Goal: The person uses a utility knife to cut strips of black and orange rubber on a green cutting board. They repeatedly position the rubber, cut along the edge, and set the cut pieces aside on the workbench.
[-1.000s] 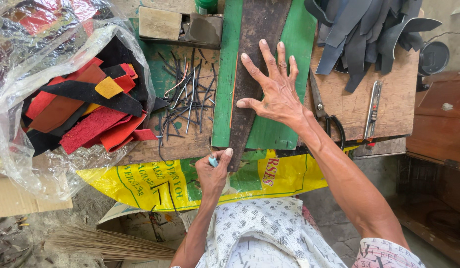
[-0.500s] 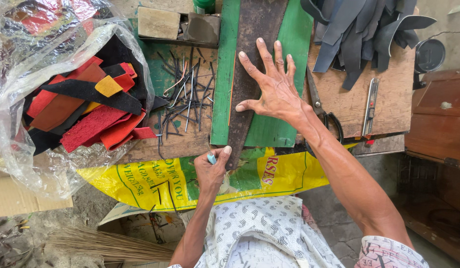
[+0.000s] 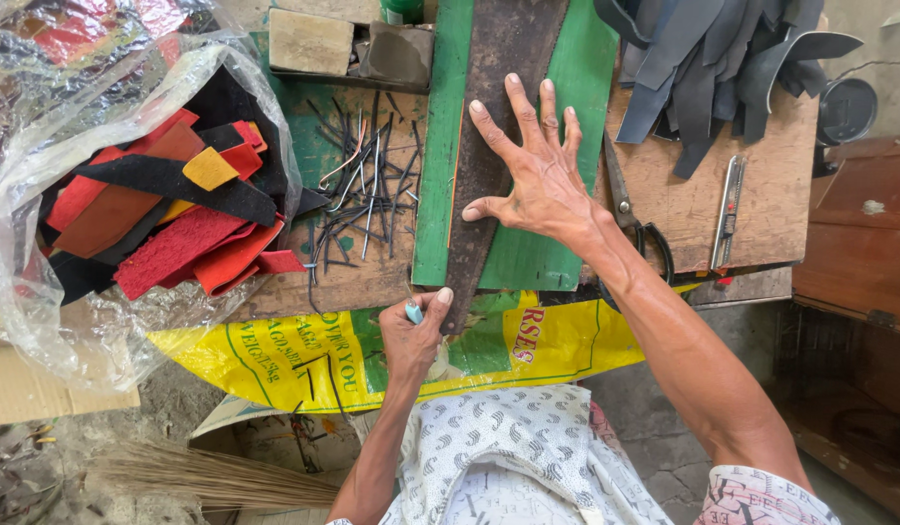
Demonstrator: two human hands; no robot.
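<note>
Worn wooden bench (image 3: 751,214) outdoors, dirt floor, yellow printed sack (image 3: 304,355) hanging off the front edge. Far left: one clear plastic bag (image 3: 42,146) stuffed with red, orange and black scraps (image 3: 168,224). Next: loose pile of dark nails (image 3: 367,194), too many to count; two blocks (image 3: 309,39) behind them. Centre: one green cutting mat (image 3: 431,175) with one long brown leather strip (image 3: 489,136) on it. Left hand (image 3: 416,335) closed around a small blue-handled tool (image 3: 413,313) at the strip's near end. Right hand (image 3: 528,170) flat, fingers spread, pressing the strip. Right: one pair of scissors (image 3: 635,219), one utility knife (image 3: 727,209), heap of dark grey cut pieces (image 3: 712,58).
</note>
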